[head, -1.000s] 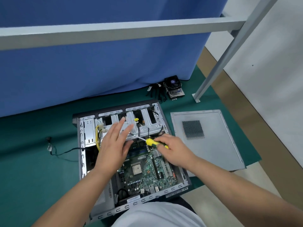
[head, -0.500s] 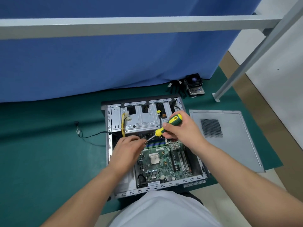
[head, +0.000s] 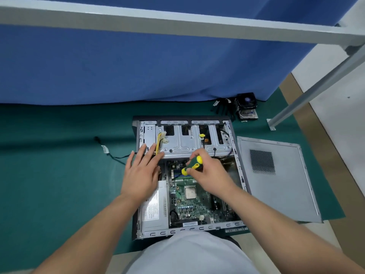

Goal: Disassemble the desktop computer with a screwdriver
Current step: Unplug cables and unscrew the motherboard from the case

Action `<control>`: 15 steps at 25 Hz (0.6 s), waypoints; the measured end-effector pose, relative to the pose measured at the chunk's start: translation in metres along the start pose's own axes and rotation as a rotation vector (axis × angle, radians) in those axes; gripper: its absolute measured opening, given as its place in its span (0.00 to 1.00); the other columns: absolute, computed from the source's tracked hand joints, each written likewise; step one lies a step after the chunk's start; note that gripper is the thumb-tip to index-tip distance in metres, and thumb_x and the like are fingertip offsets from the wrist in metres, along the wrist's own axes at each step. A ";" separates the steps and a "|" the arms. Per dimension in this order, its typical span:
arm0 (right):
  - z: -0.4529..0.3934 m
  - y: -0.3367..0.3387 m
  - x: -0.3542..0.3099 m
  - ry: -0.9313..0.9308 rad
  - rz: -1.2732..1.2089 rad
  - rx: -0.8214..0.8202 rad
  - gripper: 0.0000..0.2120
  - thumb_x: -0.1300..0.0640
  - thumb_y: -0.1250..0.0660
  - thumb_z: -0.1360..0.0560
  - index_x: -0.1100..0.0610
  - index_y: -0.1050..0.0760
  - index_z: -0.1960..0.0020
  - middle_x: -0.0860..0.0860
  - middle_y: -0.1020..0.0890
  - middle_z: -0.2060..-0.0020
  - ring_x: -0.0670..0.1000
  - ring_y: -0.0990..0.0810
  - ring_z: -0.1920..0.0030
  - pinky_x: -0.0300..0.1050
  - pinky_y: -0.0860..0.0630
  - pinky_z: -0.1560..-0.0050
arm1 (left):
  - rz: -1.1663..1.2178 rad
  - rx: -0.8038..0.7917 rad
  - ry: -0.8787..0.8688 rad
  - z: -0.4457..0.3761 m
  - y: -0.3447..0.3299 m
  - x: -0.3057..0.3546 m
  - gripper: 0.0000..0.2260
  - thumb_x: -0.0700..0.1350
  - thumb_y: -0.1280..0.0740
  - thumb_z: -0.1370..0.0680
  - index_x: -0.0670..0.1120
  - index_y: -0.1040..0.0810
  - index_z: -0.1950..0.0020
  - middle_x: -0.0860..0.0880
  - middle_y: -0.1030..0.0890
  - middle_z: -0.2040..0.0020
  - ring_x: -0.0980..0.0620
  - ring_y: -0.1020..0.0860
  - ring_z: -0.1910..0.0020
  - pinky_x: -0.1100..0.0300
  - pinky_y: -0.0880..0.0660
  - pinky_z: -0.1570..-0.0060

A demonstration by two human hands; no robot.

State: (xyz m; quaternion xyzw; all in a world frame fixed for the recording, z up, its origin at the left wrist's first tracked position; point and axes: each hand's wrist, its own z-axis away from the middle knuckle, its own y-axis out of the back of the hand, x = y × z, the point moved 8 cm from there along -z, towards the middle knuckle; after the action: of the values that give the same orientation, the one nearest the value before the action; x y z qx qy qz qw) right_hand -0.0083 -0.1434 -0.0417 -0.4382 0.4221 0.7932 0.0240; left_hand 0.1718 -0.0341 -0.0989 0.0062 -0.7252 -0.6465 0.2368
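Green-yellow screwdriver (head: 192,165) gripped, left hand (head: 141,171) flat

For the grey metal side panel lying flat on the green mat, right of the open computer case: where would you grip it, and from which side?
Probably by its right long edge, coming from the right. The grey metal side panel lies flat on the green mat, its left edge close beside the open computer case, leaving little finger room there. The near right corner looks to overhang the mat's edge, so fingers could slip under it.
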 end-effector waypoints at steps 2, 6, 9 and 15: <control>-0.006 -0.017 0.000 0.031 0.056 -0.054 0.14 0.55 0.30 0.20 0.42 0.35 0.45 0.47 0.17 0.56 0.45 0.26 0.73 0.45 0.26 0.70 | -0.004 0.017 -0.006 -0.001 -0.002 -0.001 0.24 0.48 0.37 0.18 0.60 0.34 0.22 0.54 0.39 0.18 0.48 0.48 0.17 0.45 0.53 0.20; -0.015 -0.034 0.003 0.021 0.129 -0.081 0.15 0.55 0.31 0.21 0.41 0.35 0.46 0.51 0.20 0.65 0.48 0.28 0.74 0.51 0.26 0.69 | -0.001 0.024 -0.002 -0.001 -0.001 -0.001 0.24 0.46 0.37 0.19 0.58 0.33 0.23 0.54 0.38 0.18 0.48 0.46 0.18 0.44 0.52 0.20; -0.018 -0.037 0.003 0.017 0.135 -0.070 0.15 0.55 0.31 0.21 0.41 0.35 0.46 0.50 0.20 0.66 0.50 0.24 0.72 0.50 0.25 0.68 | -0.001 0.011 -0.002 -0.002 0.000 0.000 0.24 0.46 0.38 0.19 0.58 0.33 0.23 0.54 0.39 0.18 0.48 0.47 0.17 0.44 0.52 0.19; -0.019 -0.040 -0.004 0.034 0.189 -0.066 0.16 0.55 0.31 0.21 0.40 0.36 0.46 0.51 0.21 0.69 0.50 0.23 0.72 0.53 0.23 0.68 | 0.002 0.018 -0.007 -0.001 0.001 0.000 0.25 0.45 0.37 0.20 0.57 0.33 0.23 0.53 0.39 0.18 0.47 0.47 0.17 0.44 0.53 0.19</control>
State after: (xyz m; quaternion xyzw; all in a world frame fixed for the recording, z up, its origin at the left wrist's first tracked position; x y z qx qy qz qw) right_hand 0.0235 -0.1294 -0.0698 -0.4101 0.4357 0.7979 -0.0726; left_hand 0.1722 -0.0352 -0.0980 0.0054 -0.7319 -0.6397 0.2346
